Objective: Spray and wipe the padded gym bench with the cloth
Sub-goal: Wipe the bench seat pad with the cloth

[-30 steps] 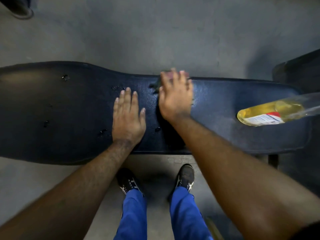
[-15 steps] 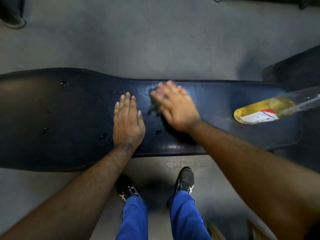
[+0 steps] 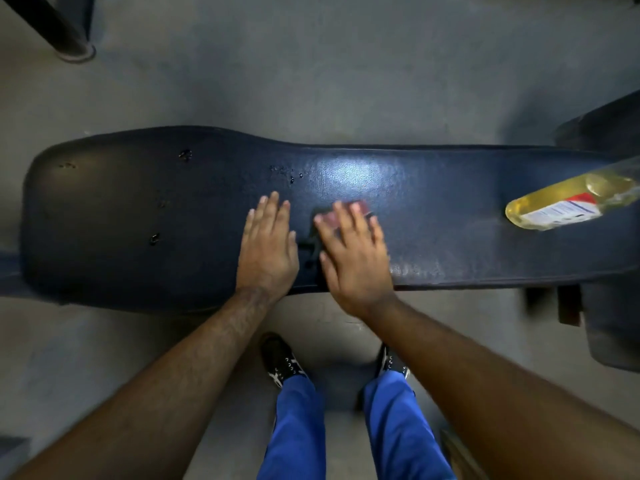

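A long dark blue padded bench [image 3: 138,209] runs across the view, with wet drops near its far edge. My left hand [image 3: 268,247] lies flat on the pad, fingers together, holding nothing. My right hand [image 3: 353,254] presses flat on a cloth [image 3: 360,206], of which only a reddish edge past the fingertips and a dark fold to the left show. A clear bottle of yellow liquid [image 3: 568,202] with a white and red label lies on its side at the bench's right end.
Grey concrete floor surrounds the bench. A dark post base [image 3: 74,50] stands at the far left. Dark equipment [image 3: 609,126] sits at the right, and the bench's frame [image 3: 568,306] shows below its right end. My feet [image 3: 280,362] stand close to the bench's near edge.
My right hand has slid the cloth from the far edge toward the near edge. The left hand stayed flat in place. The view pulled back, showing more of the bench.
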Tool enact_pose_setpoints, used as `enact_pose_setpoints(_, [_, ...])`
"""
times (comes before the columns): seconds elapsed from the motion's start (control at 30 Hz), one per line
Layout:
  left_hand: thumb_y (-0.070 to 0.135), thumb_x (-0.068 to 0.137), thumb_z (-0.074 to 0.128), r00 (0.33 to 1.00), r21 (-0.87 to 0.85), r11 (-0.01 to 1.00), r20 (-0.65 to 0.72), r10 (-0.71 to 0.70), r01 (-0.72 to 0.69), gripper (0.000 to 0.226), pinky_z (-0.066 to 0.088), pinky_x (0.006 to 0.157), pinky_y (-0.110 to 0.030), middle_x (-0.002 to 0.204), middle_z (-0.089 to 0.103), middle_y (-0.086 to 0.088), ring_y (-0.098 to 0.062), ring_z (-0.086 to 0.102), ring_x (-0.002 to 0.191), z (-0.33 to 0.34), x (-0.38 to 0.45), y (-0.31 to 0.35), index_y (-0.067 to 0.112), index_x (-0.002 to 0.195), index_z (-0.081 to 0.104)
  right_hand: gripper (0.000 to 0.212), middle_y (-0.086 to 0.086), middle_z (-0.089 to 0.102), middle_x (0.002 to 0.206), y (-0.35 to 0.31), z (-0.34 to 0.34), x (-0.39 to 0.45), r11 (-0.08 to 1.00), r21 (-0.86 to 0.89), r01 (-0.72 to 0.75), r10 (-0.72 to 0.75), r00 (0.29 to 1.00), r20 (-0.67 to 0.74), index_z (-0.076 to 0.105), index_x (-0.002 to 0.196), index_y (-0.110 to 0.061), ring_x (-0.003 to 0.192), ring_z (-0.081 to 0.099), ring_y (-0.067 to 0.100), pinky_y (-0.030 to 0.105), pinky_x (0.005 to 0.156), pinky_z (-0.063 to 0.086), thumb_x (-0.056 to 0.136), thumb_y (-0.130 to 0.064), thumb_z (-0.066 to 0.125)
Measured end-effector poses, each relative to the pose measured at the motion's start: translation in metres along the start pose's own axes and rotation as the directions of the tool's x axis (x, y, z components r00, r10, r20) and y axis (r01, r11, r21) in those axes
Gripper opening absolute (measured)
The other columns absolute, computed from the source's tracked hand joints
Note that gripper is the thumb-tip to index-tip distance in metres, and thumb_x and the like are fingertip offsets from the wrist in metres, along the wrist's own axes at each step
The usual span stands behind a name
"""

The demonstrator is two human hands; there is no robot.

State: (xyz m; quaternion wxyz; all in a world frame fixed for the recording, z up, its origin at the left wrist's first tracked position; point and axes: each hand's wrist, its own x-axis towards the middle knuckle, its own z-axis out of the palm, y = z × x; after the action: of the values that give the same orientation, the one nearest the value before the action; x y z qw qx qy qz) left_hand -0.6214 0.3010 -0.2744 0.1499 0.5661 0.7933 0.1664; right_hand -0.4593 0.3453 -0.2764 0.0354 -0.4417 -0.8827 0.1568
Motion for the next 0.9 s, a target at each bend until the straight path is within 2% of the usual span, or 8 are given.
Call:
enact_pose_setpoints(0.1, [0.013, 0.096, 0.041, 1.000, -0.122, 0.992, -0.023, -0.015, 0.012, 0.048, 0.017, 0.121, -0.037, 0.152, 0.038, -0.014, -0.026, 0.029, 0.145, -0.007, 0.000, -0.008, 0.003, 0.142, 0.043, 0.056, 0.010, 0.034, 0.160, 0.047, -0.009, 0.013, 0.939, -0.080, 0.333, -0.329, 0.942, 0.065, 0.042, 0.151, -0.026, 0.150, 0.025, 0.033, 0.052, 0.121, 0.021, 0.096, -0.036, 0.042])
enact_pose_setpoints(0.23, [0.011, 0.096, 0.045, 0.993, -0.067, 0.996, -0.101, -0.058, 0.051, 0.045, 0.020, 0.120, -0.037, 0.149, 0.043, -0.012, -0.025, 0.033, 0.143, -0.023, -0.001, -0.023, 0.004, 0.141, 0.045, 0.059, 0.013, 0.028, 0.162, 0.012, -0.002, 0.028, 0.939, 0.006, -0.345, 0.343, 0.931, -0.123, 0.035, 0.154, -0.026, 0.151, 0.019, 0.036, 0.056, 0.121, 0.017, 0.097, -0.041, 0.035])
enact_pose_setpoints(0.33, [0.016, 0.095, 0.044, 0.991, -0.002, 0.997, -0.107, -0.078, 0.078, 0.046, 0.021, 0.120, -0.042, 0.148, 0.045, -0.014, -0.028, 0.034, 0.142, -0.031, 0.004, -0.039, 0.004, 0.140, 0.046, 0.057, 0.010, 0.026, 0.164, -0.040, 0.014, -0.010, 0.993, -0.021, 0.120, -0.119, 0.992, 0.039, 0.036, 0.154, -0.028, 0.152, 0.019, 0.034, 0.055, 0.121, 0.018, 0.098, -0.040, 0.040])
enact_pose_setpoints(0.43, [0.023, 0.098, 0.040, 0.998, 0.079, 0.996, -0.047, -0.037, 0.040, 0.050, 0.015, 0.122, -0.042, 0.154, 0.036, -0.013, -0.026, 0.026, 0.146, -0.031, 0.006, -0.061, 0.005, 0.144, 0.040, 0.053, 0.008, 0.035, 0.160, 0.010, 0.005, 0.022, 0.890, -0.087, 0.448, -0.439, 0.893, 0.101, 0.042, 0.151, -0.029, 0.150, 0.026, 0.033, 0.054, 0.120, 0.022, 0.098, -0.036, 0.044])
enact_pose_setpoints(0.57, [0.028, 0.100, 0.034, 0.999, 0.120, 0.993, -0.037, 0.011, -0.006, 0.053, 0.011, 0.123, -0.040, 0.158, 0.028, -0.014, -0.026, 0.020, 0.148, -0.025, 0.001, -0.073, 0.004, 0.147, 0.034, 0.055, 0.009, 0.032, 0.161, -0.019, 0.008, 0.063, 0.967, 0.019, -0.255, 0.255, 0.962, -0.099, 0.041, 0.151, -0.028, 0.151, 0.020, 0.036, 0.056, 0.121, 0.019, 0.097, -0.038, 0.039])
enact_pose_setpoints(0.73, [0.026, 0.100, 0.033, 0.997, 0.117, 0.993, -0.071, -0.020, 0.028, 0.053, 0.013, 0.122, -0.041, 0.156, 0.031, -0.016, -0.027, 0.022, 0.147, -0.026, 0.001, -0.070, 0.001, 0.146, 0.037, 0.052, 0.009, 0.034, 0.161, -0.010, -0.002, 0.052, 0.890, -0.065, 0.452, -0.441, 0.888, 0.133, 0.041, 0.151, -0.027, 0.150, 0.024, 0.033, 0.051, 0.122, 0.019, 0.100, -0.035, 0.041])
enact_pose_setpoints(0.87, [0.026, 0.099, 0.034, 0.997, 0.157, 0.987, -0.073, -0.034, 0.045, 0.054, 0.015, 0.122, -0.042, 0.157, 0.029, -0.015, -0.026, 0.022, 0.148, -0.022, 0.002, -0.071, 0.002, 0.147, 0.034, 0.056, 0.012, 0.031, 0.161, -0.023, 0.002, 0.097, 0.978, 0.014, -0.210, 0.211, 0.976, -0.055, 0.040, 0.152, -0.026, 0.151, 0.021, 0.037, 0.055, 0.121, 0.019, 0.097, -0.038, 0.037])
enact_pose_setpoints(0.9, [0.025, 0.098, 0.034, 0.997, 0.156, 0.986, -0.070, -0.038, 0.049, 0.055, 0.015, 0.122, -0.042, 0.157, 0.029, -0.015, -0.026, 0.022, 0.147, -0.022, 0.001, -0.071, 0.001, 0.147, 0.034, 0.057, 0.012, 0.029, 0.162, -0.046, 0.009, 0.091, 0.986, 0.005, -0.165, 0.165, 0.985, -0.042, 0.039, 0.152, -0.026, 0.152, 0.019, 0.036, 0.054, 0.122, 0.015, 0.096, -0.039, 0.037])
